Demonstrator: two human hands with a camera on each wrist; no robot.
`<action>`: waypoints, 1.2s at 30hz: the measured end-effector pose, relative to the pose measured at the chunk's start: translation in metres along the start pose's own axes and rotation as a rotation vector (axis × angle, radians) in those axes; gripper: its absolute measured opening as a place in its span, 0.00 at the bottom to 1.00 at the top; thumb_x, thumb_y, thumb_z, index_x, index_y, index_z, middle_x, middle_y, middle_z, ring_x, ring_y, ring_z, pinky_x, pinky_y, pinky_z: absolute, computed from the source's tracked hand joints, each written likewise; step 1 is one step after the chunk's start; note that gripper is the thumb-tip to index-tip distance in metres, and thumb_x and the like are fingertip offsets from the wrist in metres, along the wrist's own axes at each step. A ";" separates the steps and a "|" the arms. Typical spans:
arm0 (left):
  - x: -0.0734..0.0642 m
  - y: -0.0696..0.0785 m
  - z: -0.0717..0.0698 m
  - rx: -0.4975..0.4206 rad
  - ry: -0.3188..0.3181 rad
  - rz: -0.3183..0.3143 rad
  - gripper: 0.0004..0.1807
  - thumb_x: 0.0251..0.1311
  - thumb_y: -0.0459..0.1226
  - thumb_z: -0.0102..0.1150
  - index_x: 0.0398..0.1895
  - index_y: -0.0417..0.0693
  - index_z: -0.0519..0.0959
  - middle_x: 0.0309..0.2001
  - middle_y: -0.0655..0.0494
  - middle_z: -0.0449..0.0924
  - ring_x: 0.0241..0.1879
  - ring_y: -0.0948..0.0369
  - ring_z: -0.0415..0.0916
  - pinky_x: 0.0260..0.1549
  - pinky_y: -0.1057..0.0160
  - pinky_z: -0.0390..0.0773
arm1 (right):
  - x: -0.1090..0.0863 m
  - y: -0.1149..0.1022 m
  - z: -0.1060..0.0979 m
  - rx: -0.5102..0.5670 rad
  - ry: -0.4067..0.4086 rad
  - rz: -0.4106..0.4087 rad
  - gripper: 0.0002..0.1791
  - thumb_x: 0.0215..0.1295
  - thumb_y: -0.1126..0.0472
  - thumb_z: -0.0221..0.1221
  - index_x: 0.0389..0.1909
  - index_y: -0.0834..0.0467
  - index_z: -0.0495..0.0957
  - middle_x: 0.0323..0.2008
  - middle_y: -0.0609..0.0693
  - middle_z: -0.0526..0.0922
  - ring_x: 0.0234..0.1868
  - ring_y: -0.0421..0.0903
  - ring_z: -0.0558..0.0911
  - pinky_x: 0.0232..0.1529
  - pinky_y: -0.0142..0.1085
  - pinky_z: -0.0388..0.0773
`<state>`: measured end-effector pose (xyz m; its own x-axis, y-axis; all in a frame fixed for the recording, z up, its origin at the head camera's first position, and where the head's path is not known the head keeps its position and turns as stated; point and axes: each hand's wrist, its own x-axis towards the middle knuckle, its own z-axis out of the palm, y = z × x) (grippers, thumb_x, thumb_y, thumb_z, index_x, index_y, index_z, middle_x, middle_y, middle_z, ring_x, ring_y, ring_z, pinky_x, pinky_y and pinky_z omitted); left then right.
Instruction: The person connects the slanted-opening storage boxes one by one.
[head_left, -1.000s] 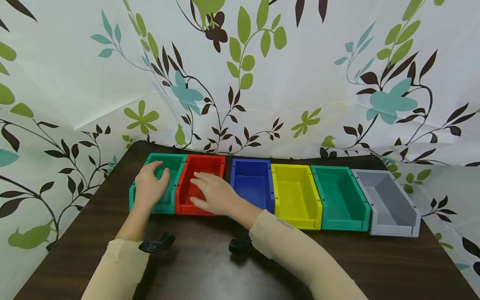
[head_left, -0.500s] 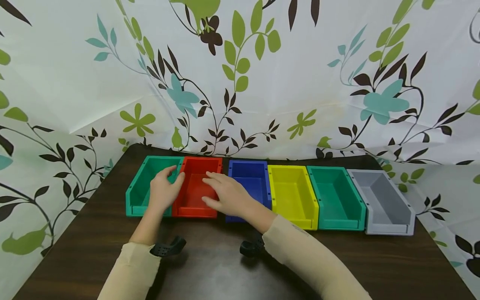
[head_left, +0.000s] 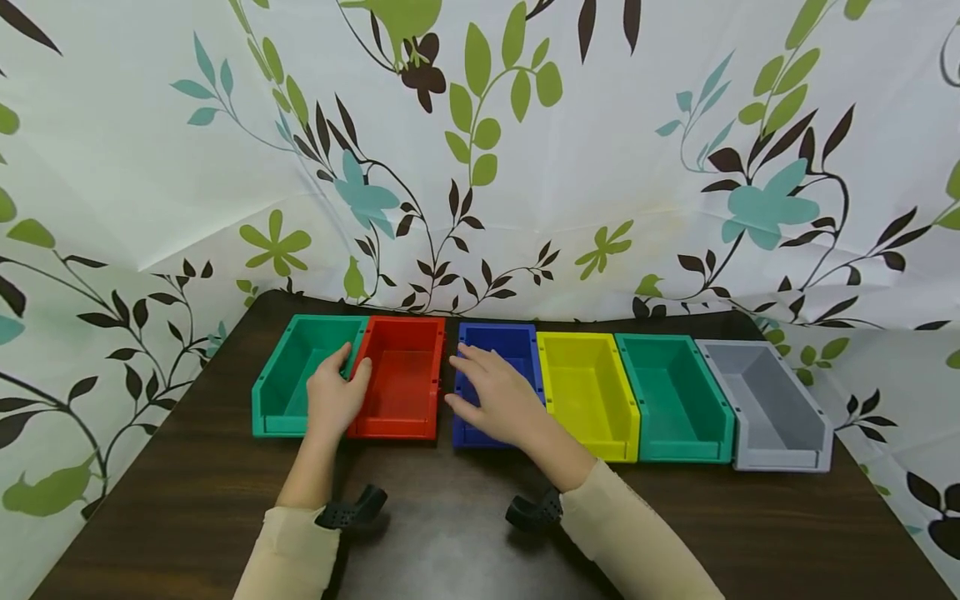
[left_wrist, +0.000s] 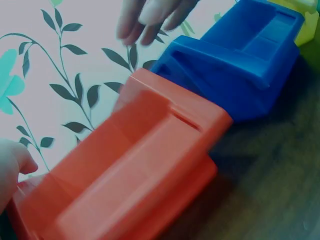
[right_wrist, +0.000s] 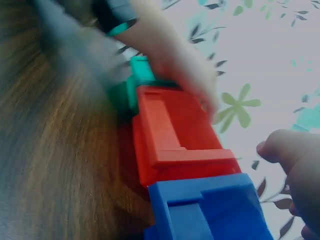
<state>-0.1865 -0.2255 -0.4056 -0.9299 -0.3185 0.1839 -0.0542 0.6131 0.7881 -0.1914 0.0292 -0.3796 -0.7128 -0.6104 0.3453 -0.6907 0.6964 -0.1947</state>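
In the head view my left hand (head_left: 335, 398) is over the wall where the left green bin (head_left: 281, 375) meets the red bin (head_left: 401, 375). Its fingers are spread from the thumb, and the thumb overlaps the red bin's left rim. The left wrist view puts that thumb (left_wrist: 17, 162) right at the red bin's edge. Above the blue bin (head_left: 525, 350), my right hand (head_left: 498, 398) is held with loosely extended fingers and holds nothing. Both bins near the hands look bare inside. The right thumb (right_wrist: 285, 150) shows beside the blue bin in the right wrist view.
A yellow bin (head_left: 588, 383), a second green bin (head_left: 675, 392) and a grey bin (head_left: 776, 400) continue the row rightward. All stand on a dark wooden table (head_left: 435, 517). A leaf-patterned cloth (head_left: 540, 208) hangs behind. Black bands (head_left: 352, 508) are on both wrists.
Both hands have moved to the right: the left from over the left green bin to its border with the red bin, the right from the red bin to the blue. The bins keep their order.
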 end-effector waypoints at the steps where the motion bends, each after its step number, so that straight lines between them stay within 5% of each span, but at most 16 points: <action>1: -0.001 -0.001 0.000 0.000 -0.002 -0.010 0.30 0.65 0.42 0.50 0.67 0.35 0.64 0.66 0.37 0.66 0.64 0.41 0.63 0.59 0.41 0.68 | -0.004 0.002 -0.001 -0.002 0.015 0.008 0.30 0.64 0.44 0.54 0.63 0.56 0.71 0.67 0.53 0.68 0.67 0.49 0.68 0.67 0.46 0.63; 8: -0.001 -0.003 0.000 -0.005 0.009 -0.022 0.30 0.65 0.42 0.50 0.67 0.37 0.64 0.66 0.38 0.66 0.62 0.40 0.65 0.57 0.41 0.69 | -0.020 0.013 -0.007 -0.001 0.111 0.073 0.29 0.61 0.47 0.59 0.60 0.57 0.73 0.63 0.56 0.72 0.65 0.52 0.71 0.65 0.49 0.66; 22: -0.006 -0.002 0.000 -0.007 -0.033 -0.073 0.30 0.66 0.42 0.49 0.69 0.38 0.62 0.67 0.40 0.64 0.63 0.42 0.64 0.56 0.42 0.71 | -0.028 0.020 -0.009 0.014 0.063 0.209 0.30 0.61 0.46 0.59 0.60 0.59 0.73 0.65 0.58 0.69 0.65 0.54 0.70 0.63 0.48 0.68; 32: -0.008 0.000 0.000 -0.027 0.016 -0.018 0.27 0.66 0.39 0.49 0.66 0.35 0.65 0.64 0.37 0.68 0.61 0.40 0.67 0.54 0.42 0.72 | -0.029 0.017 -0.010 0.078 0.083 0.249 0.30 0.61 0.46 0.59 0.60 0.59 0.73 0.66 0.59 0.68 0.64 0.56 0.71 0.60 0.50 0.71; 36: -0.007 0.000 0.000 -0.034 0.028 -0.045 0.27 0.66 0.39 0.48 0.66 0.35 0.65 0.64 0.37 0.68 0.59 0.40 0.67 0.53 0.42 0.73 | -0.029 0.016 -0.008 0.104 0.086 0.265 0.31 0.60 0.45 0.60 0.60 0.59 0.73 0.66 0.59 0.67 0.65 0.55 0.70 0.60 0.50 0.71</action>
<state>-0.1798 -0.2228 -0.4071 -0.9162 -0.3657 0.1639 -0.0829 0.5730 0.8154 -0.1810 0.0610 -0.3850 -0.8603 -0.3748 0.3455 -0.4934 0.7824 -0.3801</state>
